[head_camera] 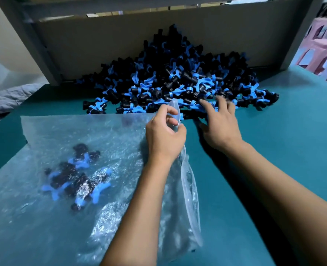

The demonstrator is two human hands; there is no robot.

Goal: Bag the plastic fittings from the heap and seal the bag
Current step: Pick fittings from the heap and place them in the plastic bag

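Observation:
A big heap of black and blue plastic fittings [178, 81] lies at the back of the teal table [274, 150]. A clear plastic bag [66, 150] lies flat in front of it, with several fittings [76, 179] inside at the left. My left hand [164, 135] pinches the bag's open edge near the heap and lifts it. My right hand [220, 121] reaches onto the heap's front edge, fingers spread over the fittings; whether it holds any is hidden.
A grey cardboard wall [101, 45] stands behind the heap. Grey cloth [5, 100] lies off the table's left side. Pink and white items [322, 50] sit at the far right.

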